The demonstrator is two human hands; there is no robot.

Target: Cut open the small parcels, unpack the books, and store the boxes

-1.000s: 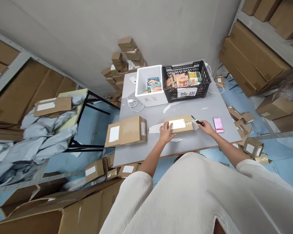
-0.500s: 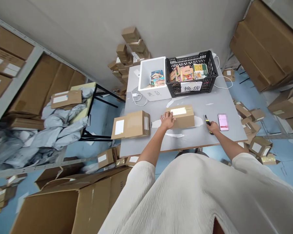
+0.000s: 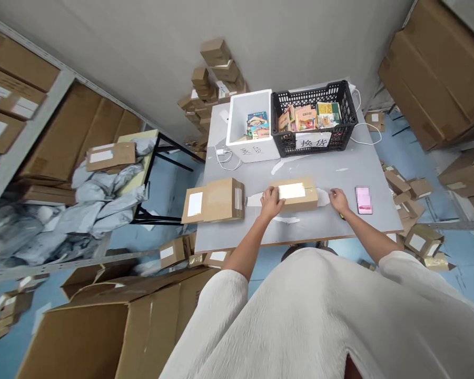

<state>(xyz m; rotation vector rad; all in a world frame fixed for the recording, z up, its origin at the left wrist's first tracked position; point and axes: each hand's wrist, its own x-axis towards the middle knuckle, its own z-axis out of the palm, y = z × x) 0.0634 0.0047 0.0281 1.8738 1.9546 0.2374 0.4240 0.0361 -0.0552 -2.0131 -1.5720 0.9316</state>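
A brown cardboard box with a white label lies on the grey table in front of me. My left hand rests over its left end, fingers bent against the top and the label's edge. To the right of the box, just above the table, my right hand is closed around a utility knife. Only a small yellow bit of the knife shows below the hand; its blade end is hidden. A phone with a lit pinkish screen lies to the right of this hand.
Another labelled carton sits at the table's left. Behind stand a white foam box and a black crate, both holding books. A white cable lies nearby. Grey parcels and cartons crowd the left side.
My right hand has moved a little left and forward, and the knife's front end is now covered. The view has shifted slightly. My left hand stays on the box.
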